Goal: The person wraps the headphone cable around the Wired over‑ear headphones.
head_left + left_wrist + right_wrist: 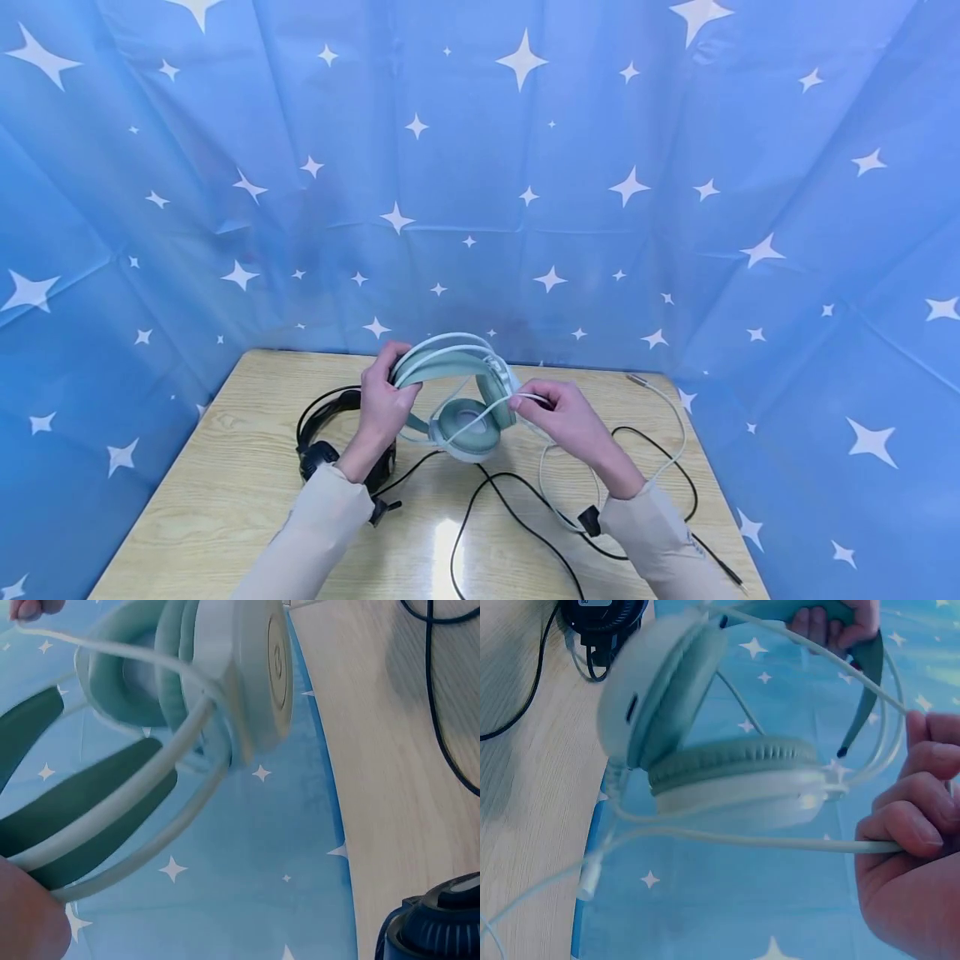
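Observation:
A mint-green and white headset (468, 427) is held up above the table, its two padded ear cups hanging below the headband. My left hand (384, 404) grips the headband on its left side. With curled fingers my right hand (566, 417) holds the headset's white cable (795, 844), right of the ear cups. One stretch of that cable runs from the fingertips across the headset in the right wrist view. The outer face of one ear cup (279, 664) shows a round emblem. Most of the left hand is out of sight in the left wrist view.
A black headset (318, 454) lies on the wooden table (202, 492), behind the left forearm. Its black cable (517, 508) loops across the front. A metal-coloured plug (637, 379) lies back right, and a small black piece (590, 521) sits beside the right sleeve. A blue star-patterned curtain (465, 167) surrounds the table.

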The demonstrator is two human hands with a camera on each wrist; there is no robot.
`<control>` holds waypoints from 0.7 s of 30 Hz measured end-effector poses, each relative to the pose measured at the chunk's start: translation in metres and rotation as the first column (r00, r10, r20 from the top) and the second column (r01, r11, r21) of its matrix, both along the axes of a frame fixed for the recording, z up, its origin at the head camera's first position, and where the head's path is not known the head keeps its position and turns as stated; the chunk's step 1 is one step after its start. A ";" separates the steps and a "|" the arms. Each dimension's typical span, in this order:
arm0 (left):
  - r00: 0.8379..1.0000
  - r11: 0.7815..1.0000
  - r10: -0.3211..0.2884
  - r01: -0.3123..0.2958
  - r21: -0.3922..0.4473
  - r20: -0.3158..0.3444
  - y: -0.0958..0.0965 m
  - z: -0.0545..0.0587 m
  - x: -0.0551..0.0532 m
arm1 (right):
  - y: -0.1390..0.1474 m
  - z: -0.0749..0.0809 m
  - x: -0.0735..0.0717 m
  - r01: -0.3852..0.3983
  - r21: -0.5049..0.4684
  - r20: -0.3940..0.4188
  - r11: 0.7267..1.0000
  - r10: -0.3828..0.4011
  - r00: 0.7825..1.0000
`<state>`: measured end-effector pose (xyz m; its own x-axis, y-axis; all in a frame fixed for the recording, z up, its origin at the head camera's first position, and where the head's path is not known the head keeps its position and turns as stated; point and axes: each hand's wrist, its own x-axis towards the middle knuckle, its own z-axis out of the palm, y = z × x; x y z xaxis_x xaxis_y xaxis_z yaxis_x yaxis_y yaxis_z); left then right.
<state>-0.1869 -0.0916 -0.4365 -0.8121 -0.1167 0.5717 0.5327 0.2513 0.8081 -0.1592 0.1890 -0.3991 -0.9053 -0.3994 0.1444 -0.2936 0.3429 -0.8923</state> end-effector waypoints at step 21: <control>0.941 0.966 0.119 -0.183 -0.182 -0.317 -0.015 -0.001 -0.001 | 0.028 0.007 0.003 -0.134 0.247 0.026 0.960 0.132 0.991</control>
